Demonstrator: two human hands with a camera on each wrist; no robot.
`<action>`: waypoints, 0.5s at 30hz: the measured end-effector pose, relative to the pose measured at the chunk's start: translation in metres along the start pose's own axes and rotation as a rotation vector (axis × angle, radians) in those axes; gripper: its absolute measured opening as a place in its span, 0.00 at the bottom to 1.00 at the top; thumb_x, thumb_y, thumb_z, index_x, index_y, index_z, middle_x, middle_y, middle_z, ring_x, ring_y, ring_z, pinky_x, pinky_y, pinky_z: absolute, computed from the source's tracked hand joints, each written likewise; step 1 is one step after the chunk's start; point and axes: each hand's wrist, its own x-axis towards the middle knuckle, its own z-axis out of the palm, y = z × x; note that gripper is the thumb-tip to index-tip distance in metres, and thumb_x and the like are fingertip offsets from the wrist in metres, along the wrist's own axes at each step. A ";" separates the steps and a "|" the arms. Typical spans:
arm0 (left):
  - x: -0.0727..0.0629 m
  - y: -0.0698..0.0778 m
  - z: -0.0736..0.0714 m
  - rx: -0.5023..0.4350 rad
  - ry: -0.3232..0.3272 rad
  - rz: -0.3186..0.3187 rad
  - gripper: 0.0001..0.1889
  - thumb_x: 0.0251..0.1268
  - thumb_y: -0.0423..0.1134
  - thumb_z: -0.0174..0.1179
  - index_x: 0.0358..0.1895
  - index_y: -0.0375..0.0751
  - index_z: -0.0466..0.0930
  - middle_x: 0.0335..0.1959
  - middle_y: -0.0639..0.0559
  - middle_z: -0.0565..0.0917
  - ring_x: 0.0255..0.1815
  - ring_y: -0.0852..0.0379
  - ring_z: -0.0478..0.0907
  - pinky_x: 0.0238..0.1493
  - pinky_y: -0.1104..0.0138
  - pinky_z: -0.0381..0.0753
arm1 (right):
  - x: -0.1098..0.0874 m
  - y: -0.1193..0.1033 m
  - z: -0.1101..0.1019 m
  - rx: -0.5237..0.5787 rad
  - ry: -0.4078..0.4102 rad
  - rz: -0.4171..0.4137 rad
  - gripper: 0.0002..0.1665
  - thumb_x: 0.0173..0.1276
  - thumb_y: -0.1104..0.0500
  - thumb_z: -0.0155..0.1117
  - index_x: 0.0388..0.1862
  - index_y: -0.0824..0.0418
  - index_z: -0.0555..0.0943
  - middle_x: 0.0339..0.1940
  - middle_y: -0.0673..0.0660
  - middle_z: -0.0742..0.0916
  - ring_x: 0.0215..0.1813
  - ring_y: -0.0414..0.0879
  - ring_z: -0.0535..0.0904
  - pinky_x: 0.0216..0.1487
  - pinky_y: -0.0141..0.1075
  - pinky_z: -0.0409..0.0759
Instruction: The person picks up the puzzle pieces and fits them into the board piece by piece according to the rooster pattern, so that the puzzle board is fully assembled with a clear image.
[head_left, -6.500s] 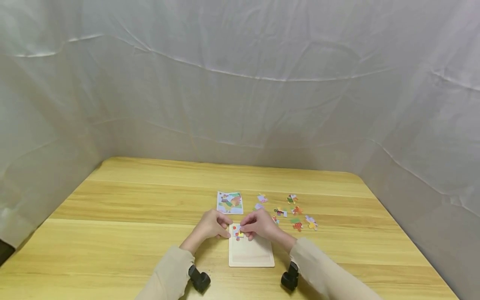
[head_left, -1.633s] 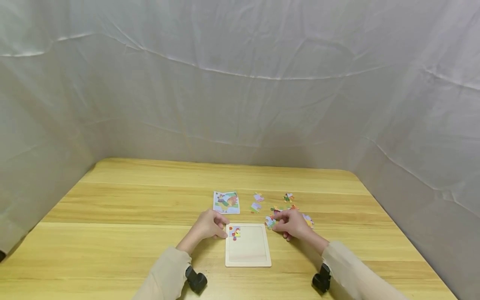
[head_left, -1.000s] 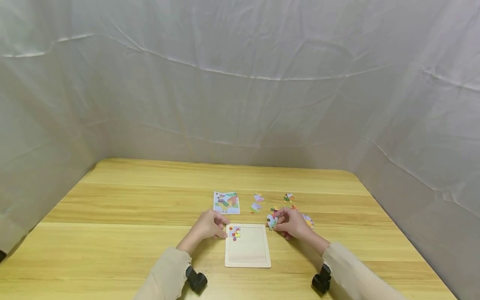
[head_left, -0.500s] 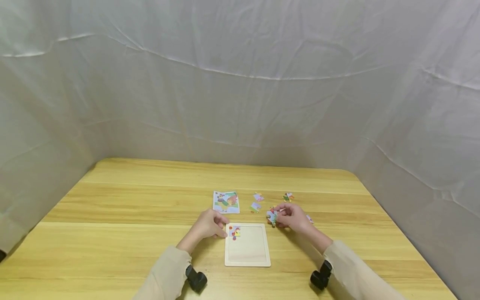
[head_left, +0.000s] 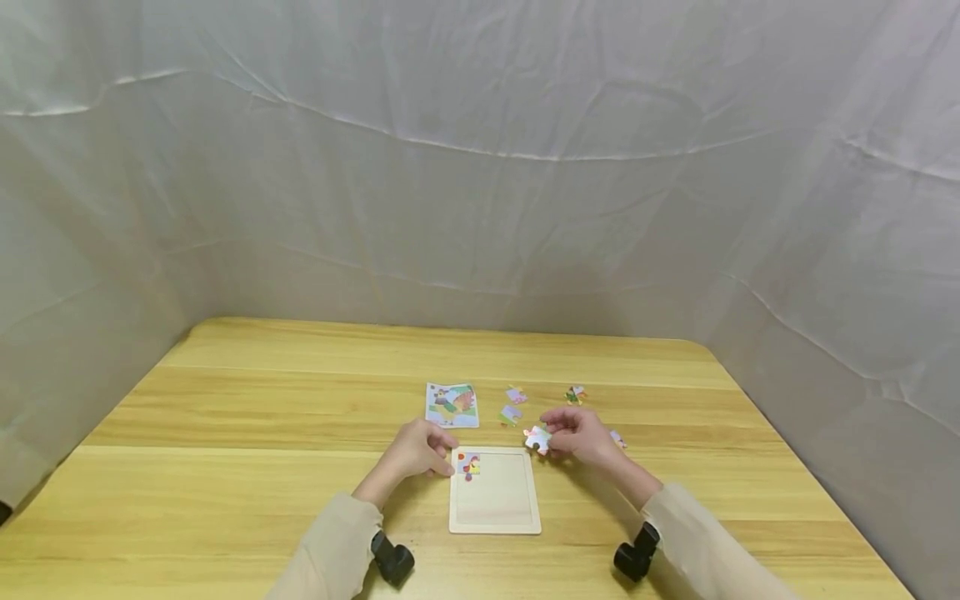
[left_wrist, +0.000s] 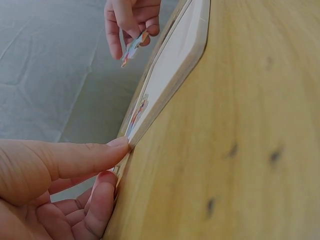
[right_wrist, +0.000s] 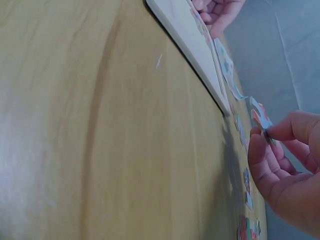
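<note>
My right hand (head_left: 583,435) pinches a jigsaw piece (head_left: 536,439) between thumb and fingers, raised off the table just past the tray's upper right corner. The piece is pale with pink and green areas; in the right wrist view it is tilted nearly edge-on. Around the upper left corner of a shallow wooden puzzle tray (head_left: 497,504), the thumb and index finger of my left hand (head_left: 415,448) grip the rim. Joined pieces (head_left: 469,463) with red and yellow print lie in that corner of the tray.
A printed picture card (head_left: 452,406) lies behind the tray. Loose pieces (head_left: 512,414) are scattered behind and to the right, one dark green piece (head_left: 576,395) farther back and another piece (head_left: 617,438) partly behind my right hand. A grey cloth (head_left: 465,208) surrounds the wooden table.
My right hand has gone from the tray's upper left corner to the loose pieces, picked one up and turned it around. My left hand stays at the tray corner.
</note>
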 end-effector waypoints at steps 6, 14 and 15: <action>0.000 0.001 0.000 0.004 -0.001 0.000 0.15 0.36 0.22 0.68 0.33 0.32 0.82 0.19 0.51 0.72 0.16 0.61 0.66 0.17 0.70 0.73 | 0.000 0.001 0.005 0.008 -0.021 -0.006 0.16 0.51 0.73 0.62 0.40 0.79 0.74 0.30 0.59 0.81 0.29 0.43 0.77 0.33 0.35 0.78; -0.001 0.000 -0.001 -0.006 0.001 0.015 0.14 0.36 0.22 0.68 0.33 0.32 0.82 0.18 0.52 0.71 0.16 0.61 0.66 0.16 0.70 0.73 | -0.001 -0.002 0.017 0.111 -0.070 0.058 0.13 0.55 0.74 0.61 0.39 0.81 0.75 0.26 0.58 0.82 0.26 0.46 0.80 0.32 0.38 0.79; -0.001 0.001 -0.001 -0.007 0.001 0.017 0.14 0.36 0.22 0.68 0.33 0.32 0.82 0.18 0.52 0.71 0.16 0.61 0.66 0.17 0.70 0.74 | -0.001 -0.001 0.018 0.131 -0.080 0.064 0.13 0.55 0.74 0.60 0.39 0.81 0.75 0.26 0.57 0.82 0.26 0.46 0.81 0.32 0.38 0.79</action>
